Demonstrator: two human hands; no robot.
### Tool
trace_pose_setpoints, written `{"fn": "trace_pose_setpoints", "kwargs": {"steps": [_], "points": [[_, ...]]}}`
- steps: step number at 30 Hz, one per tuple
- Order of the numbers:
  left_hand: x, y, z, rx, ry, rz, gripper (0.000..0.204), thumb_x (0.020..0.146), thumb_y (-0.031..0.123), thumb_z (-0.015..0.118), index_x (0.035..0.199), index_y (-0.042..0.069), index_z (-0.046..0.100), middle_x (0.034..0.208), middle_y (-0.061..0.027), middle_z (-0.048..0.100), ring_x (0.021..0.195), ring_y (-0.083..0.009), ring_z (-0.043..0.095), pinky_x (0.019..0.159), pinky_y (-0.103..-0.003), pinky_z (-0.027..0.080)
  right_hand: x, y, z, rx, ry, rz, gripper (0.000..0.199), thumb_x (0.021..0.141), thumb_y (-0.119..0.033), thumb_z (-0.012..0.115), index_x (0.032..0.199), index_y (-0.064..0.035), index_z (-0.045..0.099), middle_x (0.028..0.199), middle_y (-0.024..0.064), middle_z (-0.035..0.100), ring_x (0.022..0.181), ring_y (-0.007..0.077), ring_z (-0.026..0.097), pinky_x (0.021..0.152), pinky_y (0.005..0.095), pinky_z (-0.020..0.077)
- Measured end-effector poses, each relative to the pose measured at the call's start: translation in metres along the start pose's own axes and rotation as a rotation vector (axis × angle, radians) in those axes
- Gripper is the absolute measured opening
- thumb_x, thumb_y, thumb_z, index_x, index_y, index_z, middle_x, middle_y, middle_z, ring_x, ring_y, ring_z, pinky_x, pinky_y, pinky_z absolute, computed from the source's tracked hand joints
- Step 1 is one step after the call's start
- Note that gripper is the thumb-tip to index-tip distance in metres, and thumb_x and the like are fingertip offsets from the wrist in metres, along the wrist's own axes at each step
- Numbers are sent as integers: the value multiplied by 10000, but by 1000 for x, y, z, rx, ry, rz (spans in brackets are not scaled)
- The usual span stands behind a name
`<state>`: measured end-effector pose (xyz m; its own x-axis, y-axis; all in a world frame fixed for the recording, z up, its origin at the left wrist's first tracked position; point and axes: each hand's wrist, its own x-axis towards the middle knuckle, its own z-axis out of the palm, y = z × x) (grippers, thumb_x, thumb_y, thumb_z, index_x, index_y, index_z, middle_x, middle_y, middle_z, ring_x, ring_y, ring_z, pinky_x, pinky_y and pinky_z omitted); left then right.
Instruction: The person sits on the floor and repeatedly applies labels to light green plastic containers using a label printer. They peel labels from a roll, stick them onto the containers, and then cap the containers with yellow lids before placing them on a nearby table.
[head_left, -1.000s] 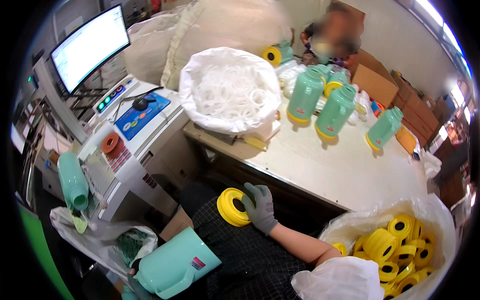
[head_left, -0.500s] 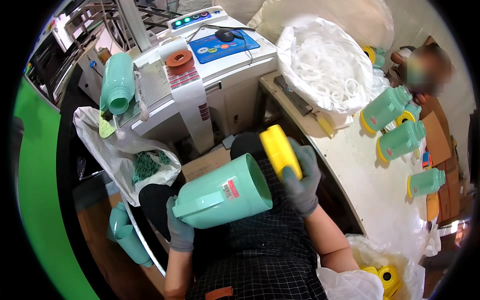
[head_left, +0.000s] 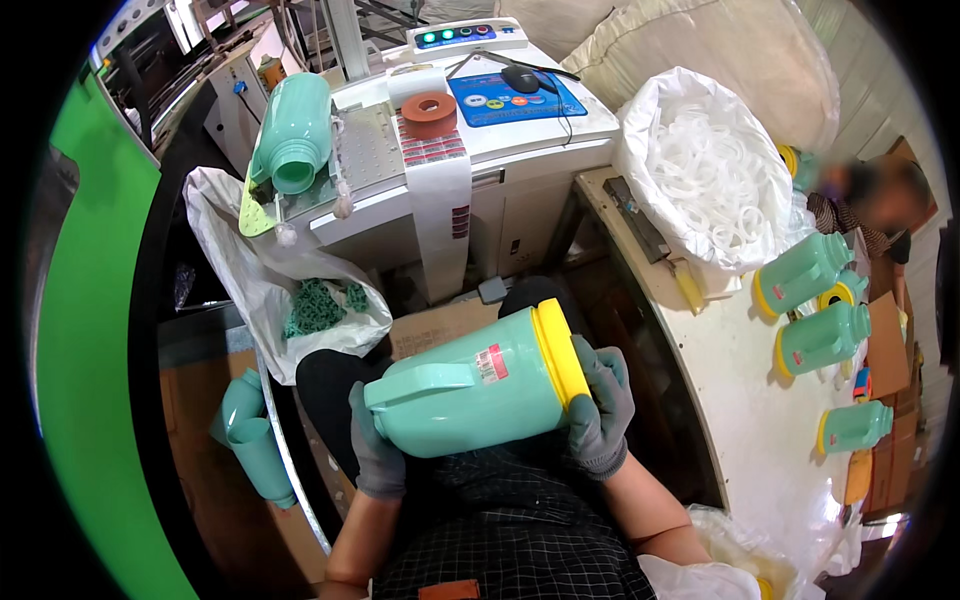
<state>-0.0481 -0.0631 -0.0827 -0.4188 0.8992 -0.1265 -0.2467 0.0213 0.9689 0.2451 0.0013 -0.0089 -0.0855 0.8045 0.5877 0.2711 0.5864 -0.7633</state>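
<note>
yellow ring meets green jug between gloved hands.

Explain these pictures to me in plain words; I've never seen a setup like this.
There is no robot here, just a person's two gloved hands. The view comes from the left of two wide fisheye cameras worn on the head, looking down, so straight edges bend. The left hand grips a green jug at its narrower end; the right hand touches the yellow base at the other end. On the pale table, to the right, are more green jugs with yellow bases and a white bag full of whitish rings.
</note>
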Motion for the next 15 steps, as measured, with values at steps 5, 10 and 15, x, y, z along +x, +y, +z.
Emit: {"fn": "trace_pose_setpoints", "kwargs": {"steps": [5, 10, 15], "points": [[-2, 6, 7, 370, 311, 345, 487, 1169, 446, 384, 1150, 32, 640, 1050, -53, 674, 984, -150, 638, 905, -318, 512, 22, -10, 1, 66, 3, 34, 635, 1064, -460, 628, 1419, 67, 635, 1092, 130, 588, 941, 204, 573, 849, 329, 496], [-1, 31, 7, 323, 255, 363, 449, 1144, 401, 428, 1149, 2, 634, 1102, -67, 654, 989, -158, 629, 910, -318, 507, 19, -15, 3, 106, 42, 137, 654, 1086, -500, 576, 1372, 85, 634, 1172, 126, 625, 1006, 188, 580, 905, 336, 495], [-2, 62, 18, 512, 286, 427, 423, 1115, 391, 469, 1167, 0, 621, 1104, -66, 625, 1000, -166, 601, 931, -308, 480, -1, 10, 16, 349, 76, 489, 684, 1094, -532, 548, 1429, 63, 576, 1256, 96, 640, 1126, 176, 614, 981, 327, 505]]}}
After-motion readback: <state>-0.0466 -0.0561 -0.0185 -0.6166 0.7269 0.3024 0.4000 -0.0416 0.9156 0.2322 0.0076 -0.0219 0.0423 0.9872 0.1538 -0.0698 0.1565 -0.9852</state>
